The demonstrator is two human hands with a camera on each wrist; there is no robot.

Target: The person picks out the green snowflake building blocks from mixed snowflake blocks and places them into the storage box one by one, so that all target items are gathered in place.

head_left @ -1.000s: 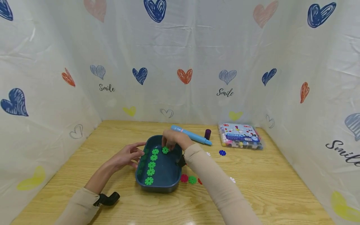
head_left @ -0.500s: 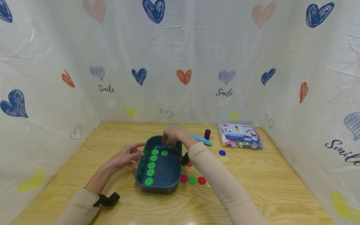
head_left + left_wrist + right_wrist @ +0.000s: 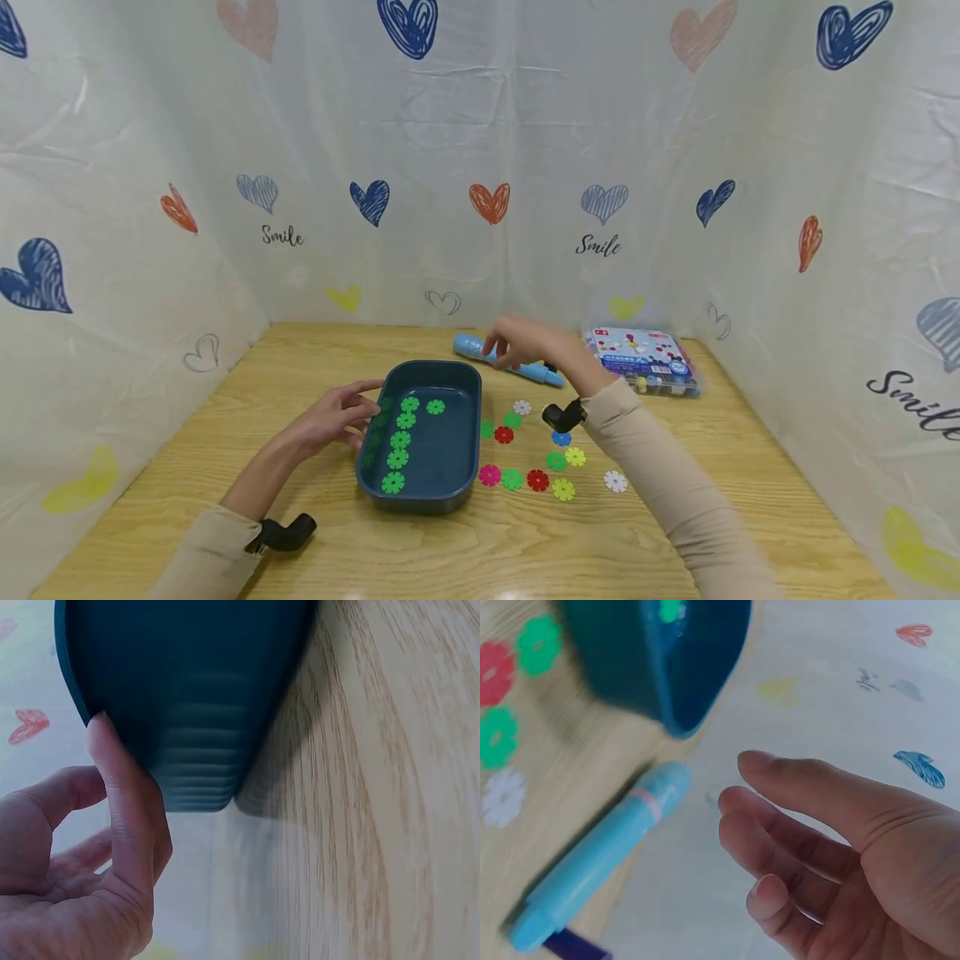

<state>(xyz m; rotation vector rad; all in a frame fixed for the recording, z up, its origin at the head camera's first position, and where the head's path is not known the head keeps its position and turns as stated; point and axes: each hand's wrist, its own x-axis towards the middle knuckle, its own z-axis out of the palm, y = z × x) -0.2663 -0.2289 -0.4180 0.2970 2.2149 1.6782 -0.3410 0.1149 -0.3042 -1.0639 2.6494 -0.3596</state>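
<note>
A dark blue, deep rectangular tray [image 3: 442, 454] stands on the wooden table. Inside, along its left side, several green notched plastic discs [image 3: 400, 439] lie in a column, and a single green disc [image 3: 435, 407] lies right of the top one. My left hand [image 3: 330, 421] is at the tray's left side, a fingertip touching the outer wall near the rim in the left wrist view. Raised right of the tray, my right hand [image 3: 525, 342] is above the light blue tube-shaped thing [image 3: 468, 346]. Its fingers are loosely bent, with nothing between them in the right wrist view.
Right of the tray lie several loose discs, among them a red disc [image 3: 537, 480], a yellow disc [image 3: 563, 489] and a white disc [image 3: 616, 482]. A clear plastic box [image 3: 645, 362] with a printed label sits at the back right. A patterned curtain [image 3: 442, 250] hangs behind.
My right hand has let go of the green disc in the tray's second column, then risen out of the tray and moved right. The left hand stays at the tray's left side.
</note>
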